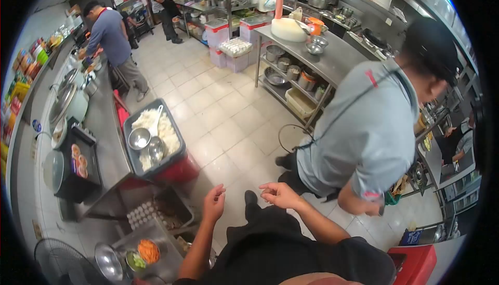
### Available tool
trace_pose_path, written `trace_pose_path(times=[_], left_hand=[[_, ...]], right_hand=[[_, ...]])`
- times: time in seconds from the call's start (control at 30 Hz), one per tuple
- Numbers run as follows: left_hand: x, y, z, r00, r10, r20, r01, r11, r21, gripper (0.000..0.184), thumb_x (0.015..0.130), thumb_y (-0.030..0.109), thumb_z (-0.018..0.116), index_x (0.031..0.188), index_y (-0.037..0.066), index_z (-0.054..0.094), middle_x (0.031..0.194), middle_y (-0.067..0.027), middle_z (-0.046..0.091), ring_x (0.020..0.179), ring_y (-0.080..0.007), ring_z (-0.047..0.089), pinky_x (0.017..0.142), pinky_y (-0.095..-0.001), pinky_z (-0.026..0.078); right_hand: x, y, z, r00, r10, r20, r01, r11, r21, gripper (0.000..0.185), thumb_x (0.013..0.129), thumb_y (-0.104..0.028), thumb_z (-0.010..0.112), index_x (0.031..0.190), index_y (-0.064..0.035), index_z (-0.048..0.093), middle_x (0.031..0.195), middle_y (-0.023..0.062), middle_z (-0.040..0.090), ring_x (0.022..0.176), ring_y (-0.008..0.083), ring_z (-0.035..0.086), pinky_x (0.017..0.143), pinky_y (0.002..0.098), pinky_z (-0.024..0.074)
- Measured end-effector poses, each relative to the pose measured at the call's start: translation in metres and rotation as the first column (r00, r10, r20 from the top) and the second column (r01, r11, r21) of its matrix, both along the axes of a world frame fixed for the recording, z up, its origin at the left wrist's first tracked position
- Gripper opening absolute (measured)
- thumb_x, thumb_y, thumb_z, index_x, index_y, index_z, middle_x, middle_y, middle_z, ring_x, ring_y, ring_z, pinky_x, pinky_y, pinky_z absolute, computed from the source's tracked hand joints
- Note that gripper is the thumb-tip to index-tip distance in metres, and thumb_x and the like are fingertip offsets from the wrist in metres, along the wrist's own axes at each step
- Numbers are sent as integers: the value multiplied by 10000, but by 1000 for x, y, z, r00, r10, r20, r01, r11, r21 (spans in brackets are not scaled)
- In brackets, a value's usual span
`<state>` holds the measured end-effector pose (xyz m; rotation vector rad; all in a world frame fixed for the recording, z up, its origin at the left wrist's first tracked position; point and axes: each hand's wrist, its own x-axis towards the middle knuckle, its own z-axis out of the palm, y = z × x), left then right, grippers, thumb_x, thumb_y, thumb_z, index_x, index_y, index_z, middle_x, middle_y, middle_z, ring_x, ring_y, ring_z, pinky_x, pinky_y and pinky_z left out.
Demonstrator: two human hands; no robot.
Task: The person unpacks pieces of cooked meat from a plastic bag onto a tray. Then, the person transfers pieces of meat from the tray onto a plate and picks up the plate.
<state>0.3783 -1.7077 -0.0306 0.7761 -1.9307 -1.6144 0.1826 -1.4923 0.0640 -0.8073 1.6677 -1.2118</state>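
Note:
My left hand [213, 203] is held in front of my body over the tiled floor, its fingers loosely bent with nothing seen in them. Opposite it, my right hand [282, 195] points inward, fingers slightly apart and also bare. Neither hand touches anything. Nearest to my left hand is a grey tub of cooked rice [170, 135], with a white rice paddle [156, 121] and two metal bowls [139, 139] lying on the rice. A tray of eggs [141, 215] sits low at the left, by a bowl of shredded orange food [148, 251].
A co-worker in a grey shirt [358, 124] stands close on my right, facing away. A steel counter [112, 150] runs along the left, with a fan [62, 259] below. Ahead stands a steel table [338, 59] with pots beneath. Another person [112, 35] works at the far left.

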Motion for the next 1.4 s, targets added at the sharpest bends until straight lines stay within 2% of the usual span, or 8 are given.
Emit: trace_pose_path(times=[0.1,0.23,0.4,0.6,0.83,1.0,1.2,1.4], left_hand=[[-30,-29,-14,1000,-17,23,15,996,90,354,915,31,584,1268,36,606,1071,-90,687,939,-150,642,806,-287,519],[-61,-77,-35,999,-15,48,5,982,190,352,922,39,585,1272,13,590,1082,-84,676,969,-148,632,840,-293,516],[-98,-143,-46,986,159,47,-165,954,248,355,930,51,583,1277,-24,571,1091,-92,667,1015,-182,631,866,-320,526],[-159,-206,-44,962,253,103,-273,893,358,352,928,69,576,1276,16,573,1082,-85,680,885,-140,645,724,-269,512],[-253,-305,-71,973,178,143,-223,880,419,355,939,107,589,1286,31,575,1058,-71,684,824,-133,639,688,-261,505],[-345,-404,-69,982,106,156,-167,876,453,351,948,121,598,1289,38,575,1053,-79,685,849,-137,640,707,-269,515],[-481,-510,-38,988,-54,143,-1,932,362,342,940,135,608,1265,32,587,1010,-74,682,820,-139,638,691,-267,512],[-601,-563,-41,984,-80,157,23,941,338,345,921,134,632,1258,64,603,978,-67,670,807,-128,622,666,-250,505]], right_hand=[[-40,-38,-10,999,-27,-38,23,995,-96,362,916,-116,657,1244,28,606,841,51,686,700,106,604,640,281,509],[-97,-99,1,992,-47,-114,42,998,-42,328,912,-143,661,1201,9,634,840,69,701,755,123,628,709,292,521],[-184,-191,2,971,38,-237,-71,989,-133,315,905,-143,662,1184,2,646,872,99,719,794,156,668,744,300,539],[-259,-299,27,955,76,-288,-117,985,-129,325,890,-135,666,1184,3,651,914,125,727,820,180,690,746,311,551],[-353,-364,-64,962,-34,-271,35,999,2,341,871,-162,688,1165,9,661,922,112,715,798,161,674,724,293,541],[-415,-378,-83,928,-143,-344,191,975,111,355,863,-154,698,1165,28,652,924,92,698,753,127,650,673,267,535],[-504,-410,-68,794,-401,-456,472,880,48,367,829,-151,708,1139,39,661,975,132,712,826,191,683,754,314,548],[-613,-451,-89,719,-486,-498,534,844,-53,399,800,-152,768,1153,-11,647,1093,97,668,852,175,662,766,325,546]])
